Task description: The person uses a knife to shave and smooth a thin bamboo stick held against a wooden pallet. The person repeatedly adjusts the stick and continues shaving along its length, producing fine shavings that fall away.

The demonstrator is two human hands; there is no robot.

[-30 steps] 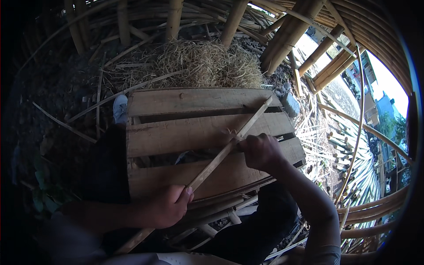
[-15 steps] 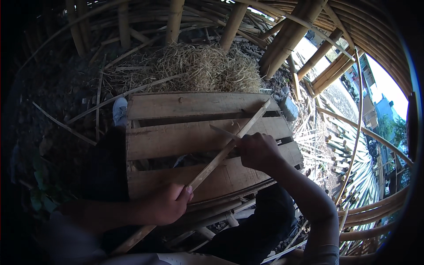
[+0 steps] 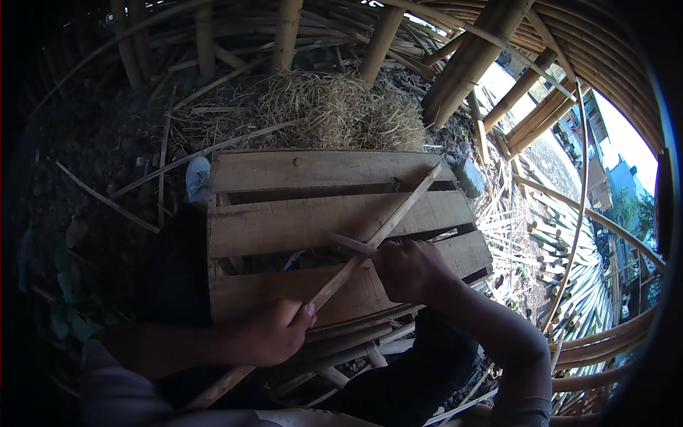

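Knife [image 3: 350,243] and right hand [image 3: 414,272] had moved down the bamboo strip [image 3: 405,206] — I held the knife in that closed fist while my left hand [image 3: 270,334] clasped the strip, slanted over a slatted wooden table [image 3: 284,226].

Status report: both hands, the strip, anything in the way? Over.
Left hand gripping bamboo strip. Right hand gripping knife, blade across strip. Strip slants over slatted wooden top. Nothing visibly blocking the blade.
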